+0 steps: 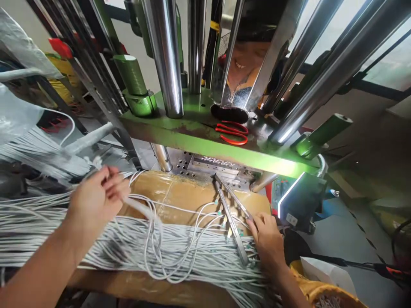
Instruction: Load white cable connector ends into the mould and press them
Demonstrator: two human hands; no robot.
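Below the green press [199,137], left hand [96,196] pinches a cable [141,207] free of the bundle [128,248]; right hand [268,241] grips the metal bar [229,218] steady.

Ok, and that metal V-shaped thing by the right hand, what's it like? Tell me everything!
The metal bars are two thin grey strips, steel by the look, joined at the far end like a V. They lie slanted on the white cables and the brown board. Small cable ends sit along them. The right hand touches their near ends.
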